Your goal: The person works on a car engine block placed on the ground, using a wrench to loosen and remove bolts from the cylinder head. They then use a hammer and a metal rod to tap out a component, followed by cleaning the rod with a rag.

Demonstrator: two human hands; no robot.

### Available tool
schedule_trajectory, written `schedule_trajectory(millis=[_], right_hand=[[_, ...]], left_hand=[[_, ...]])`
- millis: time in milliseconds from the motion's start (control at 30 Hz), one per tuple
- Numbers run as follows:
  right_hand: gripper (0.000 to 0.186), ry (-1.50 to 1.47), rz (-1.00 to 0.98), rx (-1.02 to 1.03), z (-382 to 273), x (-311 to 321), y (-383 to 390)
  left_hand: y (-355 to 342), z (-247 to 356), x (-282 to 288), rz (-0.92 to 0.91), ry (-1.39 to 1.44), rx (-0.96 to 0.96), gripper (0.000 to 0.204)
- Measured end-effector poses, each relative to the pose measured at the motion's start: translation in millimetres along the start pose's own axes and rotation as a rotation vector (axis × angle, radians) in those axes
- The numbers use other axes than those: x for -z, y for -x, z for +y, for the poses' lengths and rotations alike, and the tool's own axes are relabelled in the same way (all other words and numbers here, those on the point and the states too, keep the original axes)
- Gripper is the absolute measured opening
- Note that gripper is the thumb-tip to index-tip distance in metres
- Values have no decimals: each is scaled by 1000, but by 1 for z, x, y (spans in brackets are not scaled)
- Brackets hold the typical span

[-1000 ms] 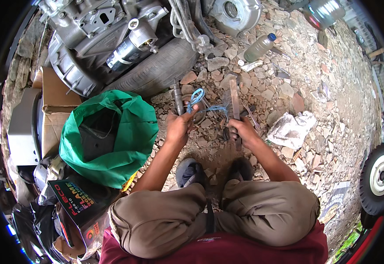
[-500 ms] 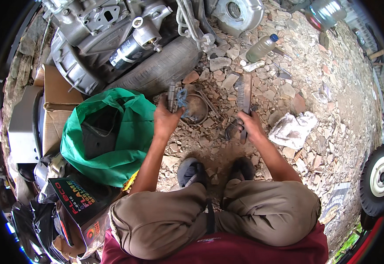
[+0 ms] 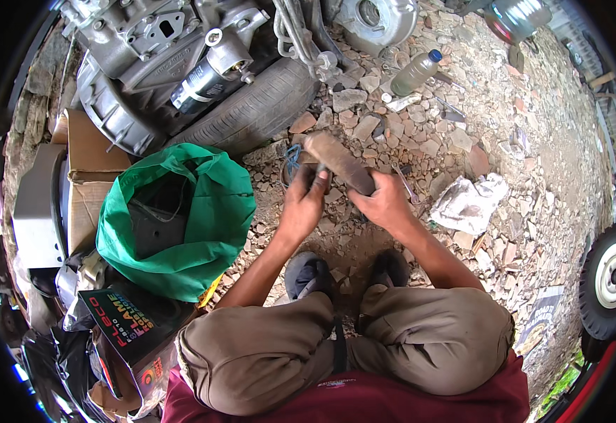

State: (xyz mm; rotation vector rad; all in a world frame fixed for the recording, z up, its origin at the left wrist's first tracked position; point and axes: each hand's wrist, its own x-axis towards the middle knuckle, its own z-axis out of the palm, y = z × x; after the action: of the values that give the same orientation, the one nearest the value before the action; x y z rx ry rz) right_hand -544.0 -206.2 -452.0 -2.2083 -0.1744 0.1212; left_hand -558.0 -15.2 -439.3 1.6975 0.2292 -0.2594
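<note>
My right hand [image 3: 385,201] is closed round the near end of a brush [image 3: 339,161], whose long brown back is turned up and whose bristles are out of sight beneath. The brush slants up and to the left, across the fingertips of my left hand [image 3: 304,201]. That hand is closed, thumb up, on a small grey metal part that the brush and fingers now mostly cover. Just beyond the left fingers shows a tangle of blue string [image 3: 293,158]. A round pan behind the hand is largely hidden.
To the left stands an open green bag [image 3: 220,240]. A tyre [image 3: 258,106] and engine block [image 3: 138,63] lie beyond it. A bottle with a blue cap [image 3: 415,74] stands far right, a white cloth [image 3: 470,203] lies at right, and rubble covers the ground.
My right hand has brought the brush leftward and turned its back upward over the metal part. My left hand has moved right and slightly nearer, so both hands now meet in the middle.
</note>
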Motion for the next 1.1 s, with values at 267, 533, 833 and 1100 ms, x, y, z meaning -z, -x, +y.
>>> schedule_trajectory(millis=[267, 533, 833, 1100], right_hand=[[30, -19, 176, -71, 45, 1, -2], [30, -37, 161, 12, 39, -19, -5], [39, -80, 116, 125, -18, -7, -6], [29, -170, 187, 12, 20, -8, 5]], left_hand=[[-11, 64, 29, 37, 175, -133, 35], [0, 38, 11, -178, 298, 203, 38], [7, 39, 14, -172, 324, 194, 35], [15, 63, 20, -200, 370, 193, 37]])
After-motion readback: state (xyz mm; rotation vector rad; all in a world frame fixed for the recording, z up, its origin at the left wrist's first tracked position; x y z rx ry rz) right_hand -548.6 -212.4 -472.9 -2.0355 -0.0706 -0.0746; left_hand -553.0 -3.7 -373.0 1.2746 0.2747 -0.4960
